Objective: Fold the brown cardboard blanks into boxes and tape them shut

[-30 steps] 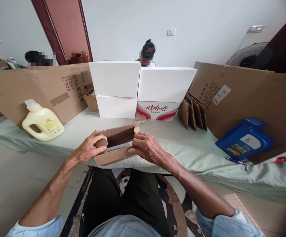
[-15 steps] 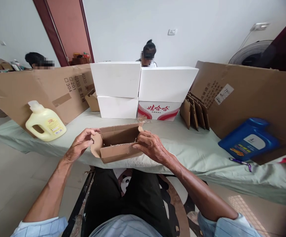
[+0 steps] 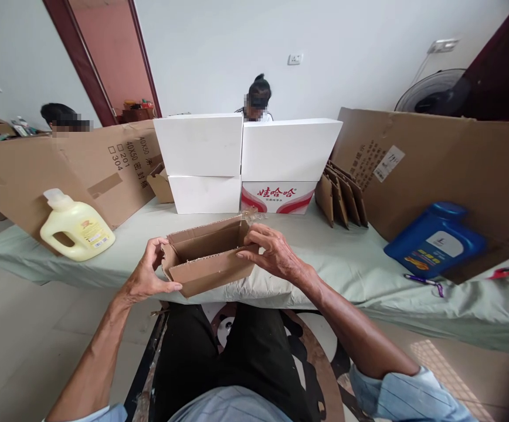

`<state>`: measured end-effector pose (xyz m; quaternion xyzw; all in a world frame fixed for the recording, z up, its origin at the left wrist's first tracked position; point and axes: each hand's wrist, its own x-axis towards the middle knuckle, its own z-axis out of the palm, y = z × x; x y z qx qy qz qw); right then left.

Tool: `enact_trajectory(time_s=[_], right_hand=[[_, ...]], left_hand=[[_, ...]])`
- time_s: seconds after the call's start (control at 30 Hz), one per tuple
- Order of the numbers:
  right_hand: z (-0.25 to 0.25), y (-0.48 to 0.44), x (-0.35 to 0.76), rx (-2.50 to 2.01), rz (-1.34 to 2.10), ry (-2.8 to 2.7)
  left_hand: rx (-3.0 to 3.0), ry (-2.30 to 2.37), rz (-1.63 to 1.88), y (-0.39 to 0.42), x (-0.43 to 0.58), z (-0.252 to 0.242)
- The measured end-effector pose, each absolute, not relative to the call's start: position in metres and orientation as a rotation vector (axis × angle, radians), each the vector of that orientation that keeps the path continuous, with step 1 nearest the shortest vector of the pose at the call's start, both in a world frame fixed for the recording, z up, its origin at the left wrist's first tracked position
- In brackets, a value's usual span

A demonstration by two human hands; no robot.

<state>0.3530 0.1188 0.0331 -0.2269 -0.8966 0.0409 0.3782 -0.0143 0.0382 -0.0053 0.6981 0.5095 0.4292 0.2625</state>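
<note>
While gripping both ends of a carton (image 3: 213,275), just now bringing its left end upright

Keeping the small brown carton just below the centre of the frame, open side up, at the near edge of the tabletop (image 3: 316,240). Half a second ago, holding a left end flap splayed outward; now cupping that end with the left hand (image 3: 149,272), spread wide, fingers at the far corner, thumb against the near wall. By judgement, bringing the left end closer to its finished form. Gripping the right end with the right hand (image 3: 272,252), thumb and fingers nearly together, much as before; unable to tell about any flap behind them.

Counting, beyond that one carton: four white boxes (image 3: 199,146), two on two at upper centre, including one printed in red; two large cardboard panels (image 3: 74,161), at left and right; apparently four flat cardboard pieces (image 3: 338,196) right of centre; one small brown box (image 3: 161,187) left of the stack; one yellow bottle (image 3: 88,225) at left; one blue bottle (image 3: 437,237) and one purple pen (image 3: 424,282) at right; two people (image 3: 261,94) at upper left and upper centre.
</note>
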Motion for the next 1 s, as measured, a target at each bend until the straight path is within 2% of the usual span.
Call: enact_trajectory(time_s=[0.5, 0.8, 1.0], right_hand=[[-0.023, 0.138, 0.363, -0.702, 0.479, -1.999], [-0.040, 0.153, 0.363, -0.708, 0.963, -2.036], [-0.038, 0.145, 0.362, -0.691, 1.178, -2.004]], left_hand=[[1.794, 1.369, 1.276, 0.042, -0.001, -0.014], [1.849, 1.383, 1.297, 0.051, -0.002, -0.013], [1.733, 1.406, 1.502, 0.065, -0.008, -0.024]])
